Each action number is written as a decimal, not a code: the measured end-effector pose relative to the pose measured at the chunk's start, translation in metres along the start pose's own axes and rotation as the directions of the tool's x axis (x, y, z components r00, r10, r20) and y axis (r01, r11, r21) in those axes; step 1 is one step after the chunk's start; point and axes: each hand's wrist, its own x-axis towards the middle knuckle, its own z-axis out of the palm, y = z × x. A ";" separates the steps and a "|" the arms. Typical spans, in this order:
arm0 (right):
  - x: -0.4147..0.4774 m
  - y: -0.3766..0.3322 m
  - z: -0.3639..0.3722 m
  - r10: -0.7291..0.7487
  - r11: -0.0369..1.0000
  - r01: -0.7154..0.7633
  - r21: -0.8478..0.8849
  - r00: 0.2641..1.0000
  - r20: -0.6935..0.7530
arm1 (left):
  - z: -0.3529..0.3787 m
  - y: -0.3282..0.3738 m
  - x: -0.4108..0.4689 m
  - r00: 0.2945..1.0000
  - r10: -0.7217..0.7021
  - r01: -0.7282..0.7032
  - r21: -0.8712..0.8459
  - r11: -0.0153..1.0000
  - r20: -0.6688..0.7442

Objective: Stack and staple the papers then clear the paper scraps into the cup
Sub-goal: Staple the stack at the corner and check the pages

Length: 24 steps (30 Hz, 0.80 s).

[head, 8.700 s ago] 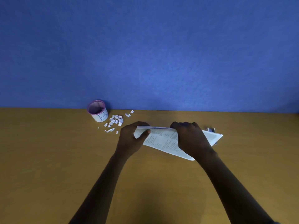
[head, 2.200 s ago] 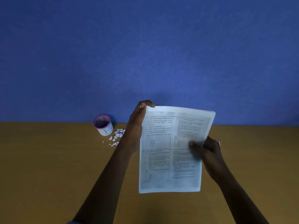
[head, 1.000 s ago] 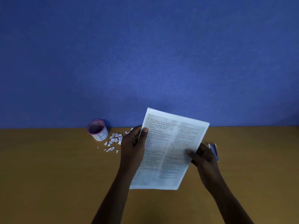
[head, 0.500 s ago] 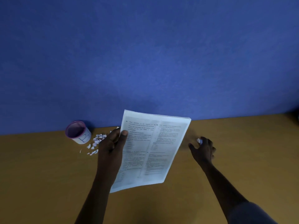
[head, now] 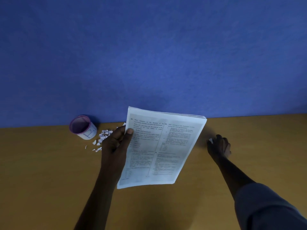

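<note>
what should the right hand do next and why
Probably close on the stapler and lift it toward the papers. The right hand is curled over it on the table, while the left hand holds the squared stack upright.

It looks like an office or study desk: a bare yellow-brown surface (head: 49, 180) set against a plain blue wall (head: 149, 55), with a stack of printed exam-style papers (head: 166, 146) and a small labelled cup (head: 83, 127).
</note>
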 end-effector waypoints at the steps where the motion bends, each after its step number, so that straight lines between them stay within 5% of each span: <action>1: 0.001 -0.001 0.001 -0.005 1.000 0.005 -0.013 1.000 -0.016 | 0.000 -0.001 0.001 1.000 0.001 -0.001 -0.003 1.000 0.003; 9: -0.015 0.008 0.008 -0.098 0.995 0.097 -0.012 0.993 -0.069 | -0.005 -0.006 0.001 0.999 -0.030 0.031 -0.043 0.999 0.017; 14: -0.037 0.015 0.010 -0.070 0.922 0.092 0.376 0.995 -0.072 | -0.007 -0.008 -0.001 0.998 -0.064 0.065 -0.042 0.997 0.005; 18: -0.057 0.014 0.007 0.015 0.474 -0.185 0.861 0.979 0.202 | -0.011 -0.007 -0.002 0.997 -0.059 0.060 -0.008 0.998 0.048; 24: -0.088 -0.027 -0.058 -0.270 0.028 -0.314 0.949 0.912 0.309 | -0.019 0.003 -0.004 0.991 -0.036 0.036 0.000 0.999 0.126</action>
